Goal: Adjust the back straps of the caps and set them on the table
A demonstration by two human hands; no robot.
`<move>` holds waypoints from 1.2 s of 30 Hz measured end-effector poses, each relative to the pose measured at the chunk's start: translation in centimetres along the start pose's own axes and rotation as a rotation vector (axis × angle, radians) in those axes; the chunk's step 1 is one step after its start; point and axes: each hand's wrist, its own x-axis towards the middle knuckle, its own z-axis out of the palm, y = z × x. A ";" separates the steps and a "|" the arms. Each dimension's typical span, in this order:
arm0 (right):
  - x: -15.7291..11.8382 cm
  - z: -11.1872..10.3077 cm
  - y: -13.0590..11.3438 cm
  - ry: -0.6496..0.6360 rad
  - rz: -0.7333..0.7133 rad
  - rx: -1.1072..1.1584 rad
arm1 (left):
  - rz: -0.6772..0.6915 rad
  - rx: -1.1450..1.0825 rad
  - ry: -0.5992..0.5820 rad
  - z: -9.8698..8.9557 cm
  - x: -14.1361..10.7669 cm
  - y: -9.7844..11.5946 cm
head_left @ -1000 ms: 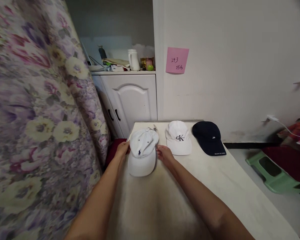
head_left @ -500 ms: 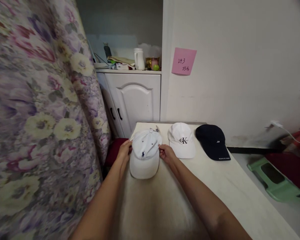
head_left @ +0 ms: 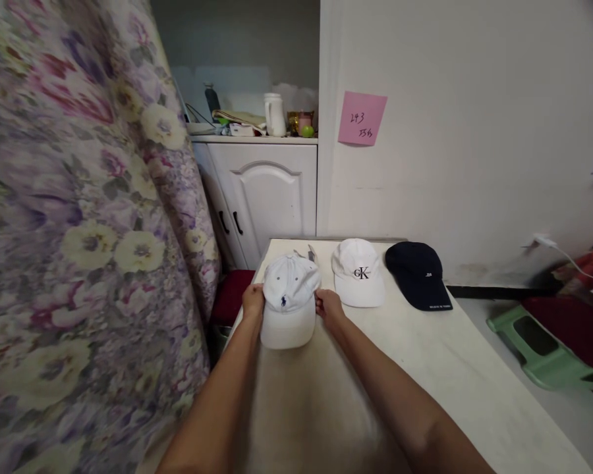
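Observation:
A white baseball cap (head_left: 289, 309) with a small dark horse-rider logo lies on the pale table (head_left: 439, 382), its brim facing me. At its left side my left hand (head_left: 253, 303) is closed on the edge, fingertips partly hidden. My right hand (head_left: 329, 308) pinches the opposite edge. To the right sits a second white cap (head_left: 360, 280) with dark letters on its front. Beyond that is a navy cap (head_left: 416, 273), brim turned toward the lower right. Neither of these two is touched by a hand.
A floral curtain (head_left: 93, 263) hangs close along the left. Behind the table stand a white cabinet (head_left: 271, 197) and a wall bearing a pink note (head_left: 362, 118). A dark red seat (head_left: 231, 296) is at the table's left edge; a green stool (head_left: 528, 339) stands at right.
The view has shifted slightly. The held white cap has turned a little and lies slightly further right, its crown a bit lower. Both hands have stayed at its sides.

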 end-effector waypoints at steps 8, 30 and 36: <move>-4.5 -2.7 3.5 -0.039 -0.079 -0.093 | 0.191 0.154 -0.151 -3.8 -7.1 -3.1; -6.1 -7.4 3.0 0.010 -0.155 0.282 | 0.395 0.459 -0.188 -3.1 -11.4 -3.0; -4.7 -12.0 -0.4 0.163 -0.164 0.444 | 0.424 0.555 -0.186 -3.0 -11.7 -3.2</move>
